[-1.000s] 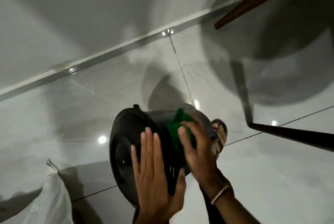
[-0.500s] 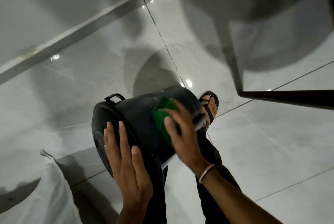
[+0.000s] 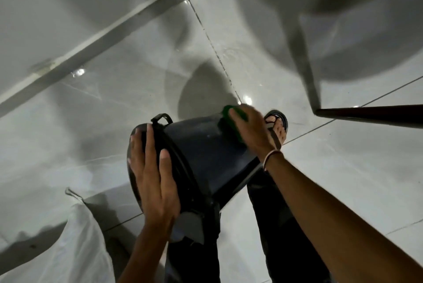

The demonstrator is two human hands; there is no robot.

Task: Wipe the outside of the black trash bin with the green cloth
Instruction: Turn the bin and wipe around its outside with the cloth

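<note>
The black trash bin lies tilted on its side across my legs, lid end toward the left, base toward my foot. My left hand lies flat on the lid end with its fingers spread, steadying the bin. My right hand presses the green cloth against the bin's outer wall near the base. Only a strip of the cloth shows around my fingers. A small black handle sticks up at the bin's rim.
Glossy white floor tiles lie all around. My sandalled foot is just right of the bin's base. A dark furniture leg reaches in from the right. A white sack sits at lower left. A wall skirting runs diagonally beyond.
My right hand has slid the green cloth along the bin wall toward the base end. The left hand has shifted up over the lid end, and the view has tipped downward.
</note>
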